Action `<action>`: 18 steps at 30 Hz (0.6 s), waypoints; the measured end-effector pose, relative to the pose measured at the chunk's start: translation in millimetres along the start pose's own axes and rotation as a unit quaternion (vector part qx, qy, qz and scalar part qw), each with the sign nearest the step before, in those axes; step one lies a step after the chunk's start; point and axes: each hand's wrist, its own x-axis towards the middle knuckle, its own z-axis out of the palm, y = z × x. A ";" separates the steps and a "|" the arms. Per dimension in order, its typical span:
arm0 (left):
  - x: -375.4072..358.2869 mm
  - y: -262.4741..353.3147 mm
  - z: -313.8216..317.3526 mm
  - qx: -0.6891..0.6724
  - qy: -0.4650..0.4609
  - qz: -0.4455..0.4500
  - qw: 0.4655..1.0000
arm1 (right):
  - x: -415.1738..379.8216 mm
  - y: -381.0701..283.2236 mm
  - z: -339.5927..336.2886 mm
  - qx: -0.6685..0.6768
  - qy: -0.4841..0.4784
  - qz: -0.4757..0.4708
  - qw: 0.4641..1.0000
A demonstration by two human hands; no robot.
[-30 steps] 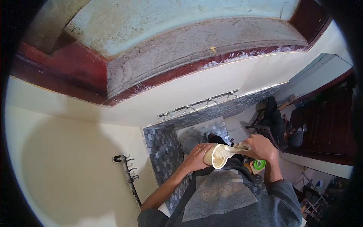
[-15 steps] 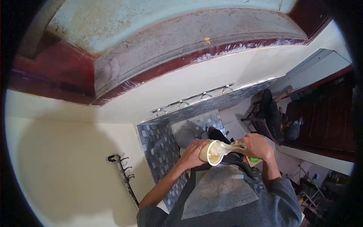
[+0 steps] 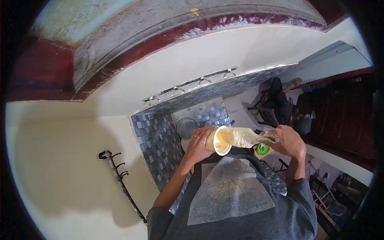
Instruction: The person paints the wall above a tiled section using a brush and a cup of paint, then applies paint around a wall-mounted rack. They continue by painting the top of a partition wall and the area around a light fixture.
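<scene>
My left hand (image 3: 199, 147) is wrapped round a pale yellow cup (image 3: 221, 141), its open mouth tilted toward the right. Across from it, my right hand (image 3: 289, 142) grips a brush (image 3: 244, 137) whose bristles are thickly coated in cream-coloured paint. The coated end lies at the cup's mouth, with its tip reaching over the rim. Cream smears mark my left fingers and the brush near my right hand.
A ledge (image 3: 140, 30) with dark red edging spans the top. Wall hooks (image 3: 176, 91) and a pipe (image 3: 120, 178) are on the walls. A bucket (image 3: 187, 128) stands below. A seated person (image 3: 280, 102) is at right, above a green round object (image 3: 263, 149).
My right hand has moved right and the brush has drawn partly out of the cup, showing more of its coated length. The view has shifted, and the cup sits slightly higher and further left.
</scene>
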 end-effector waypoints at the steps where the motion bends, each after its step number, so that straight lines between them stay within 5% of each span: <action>1: 1.1 2.5 4.2 -0.006 0.011 -0.005 1.000 | -5.9 5.1 -1.3 -0.014 0.027 -0.011 0.999; 12: 11.2 25.8 39.4 0.018 0.058 0.026 0.998 | -21.2 10.8 -14.7 -0.029 -0.030 0.047 0.998; 18: 3.9 27.5 54.2 0.005 0.087 -0.021 0.996 | -40.5 34.9 -16.4 -0.026 0.018 0.029 0.999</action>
